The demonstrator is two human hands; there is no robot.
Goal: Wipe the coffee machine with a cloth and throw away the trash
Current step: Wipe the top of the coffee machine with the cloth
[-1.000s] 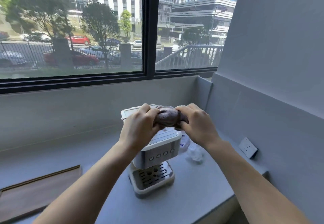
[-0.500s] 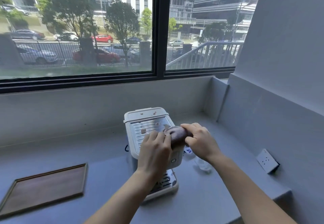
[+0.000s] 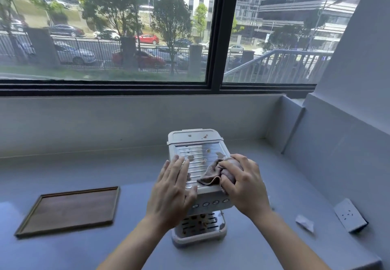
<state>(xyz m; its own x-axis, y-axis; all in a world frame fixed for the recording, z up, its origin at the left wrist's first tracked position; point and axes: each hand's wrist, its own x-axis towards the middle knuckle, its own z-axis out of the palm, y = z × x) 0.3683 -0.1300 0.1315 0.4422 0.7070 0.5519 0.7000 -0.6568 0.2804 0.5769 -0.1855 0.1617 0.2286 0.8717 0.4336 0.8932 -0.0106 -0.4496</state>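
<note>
Overhead, a wide black-framed window (image 3: 217, 31) spans the back of the scene, with a street, parked cars and buildings beyond the glass. Below it runs a grey countertop (image 3: 84, 170), enclosed by a low grey upstand at the rear and a grey wall on the right. A dark wooden tray (image 3: 69, 210) lies flat on the counter, well to the left of the coffee machine (image 3: 198, 141). The white machine stands upright near the middle of the counter, front facing the camera. Its ribbed metal top plate, a row of round buttons (image 3: 211, 203) and a slotted drip tray (image 3: 200, 225) at the base are all visible. The left hand (image 3: 171, 191) lies flat on the left side of the top plate, fingers straight and together, thumb at the front edge. The right hand (image 3: 244, 187) has its fingers curled round a bunched brown cloth (image 3: 211, 174) and presses it onto the right front part of the top plate; one loose corner trails toward the left hand. A white wall socket (image 3: 349, 214) sits low on the right wall. A small crumpled white scrap (image 3: 304, 223) lies on the counter just beside it. Several brown spots (image 3: 191, 157) mark the top plate and rear lid.
</note>
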